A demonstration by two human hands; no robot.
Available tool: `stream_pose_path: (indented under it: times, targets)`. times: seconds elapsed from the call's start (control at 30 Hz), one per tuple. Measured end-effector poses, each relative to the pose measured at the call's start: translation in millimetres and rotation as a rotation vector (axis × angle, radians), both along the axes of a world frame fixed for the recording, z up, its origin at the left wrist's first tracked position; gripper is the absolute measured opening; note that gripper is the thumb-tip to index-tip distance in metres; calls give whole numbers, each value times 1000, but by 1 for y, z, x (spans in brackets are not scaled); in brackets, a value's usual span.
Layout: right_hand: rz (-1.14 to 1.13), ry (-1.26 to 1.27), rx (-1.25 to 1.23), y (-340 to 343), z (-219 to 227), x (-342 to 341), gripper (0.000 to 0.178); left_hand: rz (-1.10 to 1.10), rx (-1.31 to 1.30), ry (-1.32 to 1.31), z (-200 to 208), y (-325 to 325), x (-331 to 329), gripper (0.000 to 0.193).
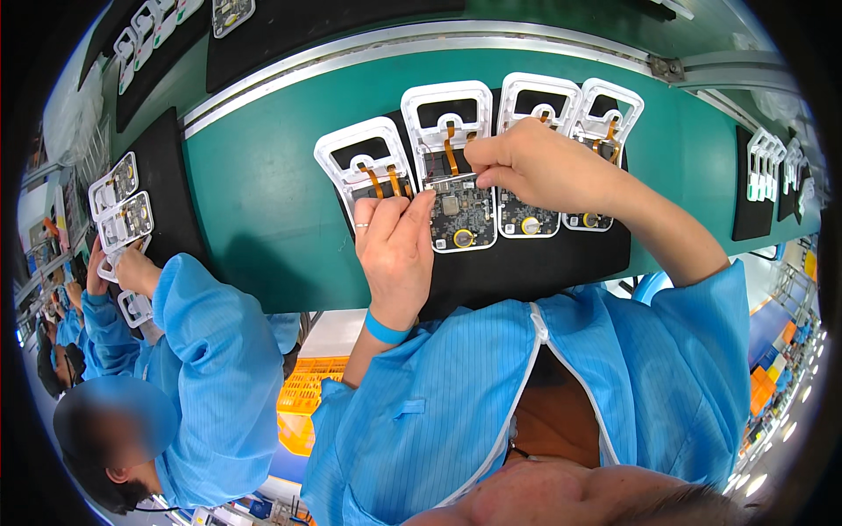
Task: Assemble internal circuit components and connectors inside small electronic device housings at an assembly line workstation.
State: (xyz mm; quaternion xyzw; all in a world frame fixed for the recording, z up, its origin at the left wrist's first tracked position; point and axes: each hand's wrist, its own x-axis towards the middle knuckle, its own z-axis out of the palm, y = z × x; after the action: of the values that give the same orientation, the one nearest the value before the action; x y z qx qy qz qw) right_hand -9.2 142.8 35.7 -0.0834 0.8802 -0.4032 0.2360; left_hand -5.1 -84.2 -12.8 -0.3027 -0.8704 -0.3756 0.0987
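A loose, light-blue smock (395,438) with fine dark pinstripes, its front opening edged by a white zip (539,326); a small blue tab (410,408) at the left chest, a plain blue band (386,330) on the left wrist, a slim ring (361,225) on the left hand (396,254).

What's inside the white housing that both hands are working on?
The white housing holds a dark circuit board with a round, yellow-rimmed part and an orange ribbon cable. The left hand and right hand hide parts of the housing; what's under the board is covered.
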Motion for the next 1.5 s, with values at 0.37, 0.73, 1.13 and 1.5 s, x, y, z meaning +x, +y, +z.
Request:
stream_pose_path:
  times: [0.37,0.73,1.13,1.5]
  targets:
    - [17,188,192,0,9,9,13,-17,50,-140,15,-7,0,23]
    - [-284,-105,-190,-18,15,24,29,171,66,-274,24,-54,-5,13]
    - [-341,-98,-209,-52,-4,19,20,88,-29,-195,17,-31,-10,22]
    - [-400,-209,-344,-60,-13,16,19,-12,-6,147,11,-32,-19,22]
